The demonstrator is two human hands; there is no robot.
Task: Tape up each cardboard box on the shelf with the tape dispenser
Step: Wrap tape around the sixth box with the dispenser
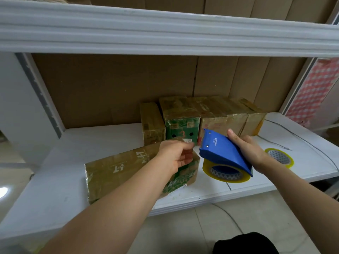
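Observation:
A long cardboard box (117, 171) wrapped in yellowish tape lies on its side near the front of the white shelf (64, 180). My left hand (176, 154) rests on the box's right end, fingers curled over its top edge. My right hand (247, 151) grips the blue tape dispenser (223, 153), which carries a yellowish tape roll (225, 171) and hovers just right of that box. Several more taped boxes (201, 116) stand in a row at the back of the shelf.
A spare tape roll (279, 156) lies flat on the shelf to the right. A thin cable (297, 136) runs across the shelf's right side. A white upper shelf (165, 33) hangs overhead. Brown cardboard lines the back wall. Tiled floor shows below.

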